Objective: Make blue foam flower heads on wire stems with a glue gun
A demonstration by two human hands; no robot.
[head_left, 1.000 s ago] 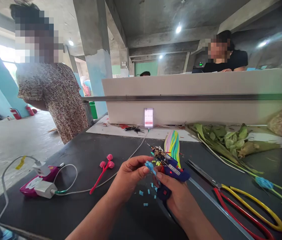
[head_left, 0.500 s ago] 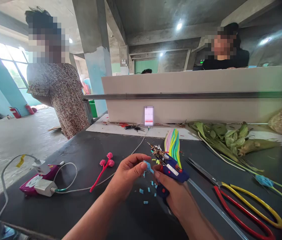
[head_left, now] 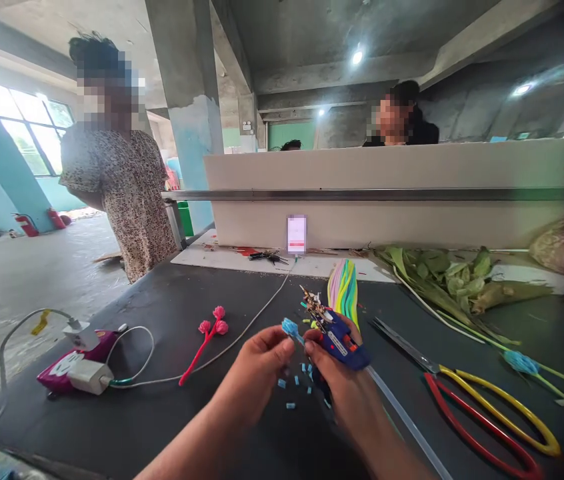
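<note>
Between my two hands is a small blue fuzzy flower bud [head_left: 291, 327], apparently of pipe cleaner. The closed fingertips of my left hand [head_left: 262, 367] pinch it from the left. My right hand [head_left: 345, 383] is wrapped round a dark blue glue gun [head_left: 345, 345], its crusted nozzle [head_left: 316, 305] pointing up and away. The right thumb and a fingertip also seem to meet the bud's short stem. A clear glue stick [head_left: 409, 423] trails from the gun's rear. Several cut blue bits [head_left: 291, 405] lie below my hands.
Large scissors [head_left: 437, 368] with red and yellow handles lie open at right. Pipe cleaners [head_left: 343, 287], leafy stems [head_left: 457, 277] and a pink flower sprig [head_left: 207, 343] are on the table. A purple power strip [head_left: 55, 373] and cables sit left. A phone [head_left: 297, 233] leans against the partition.
The blue bud has turned so its rounded head shows more clearly. My left fingers have moved slightly down, and the glue gun has tilted a little. The person behind the partition has shifted left.
</note>
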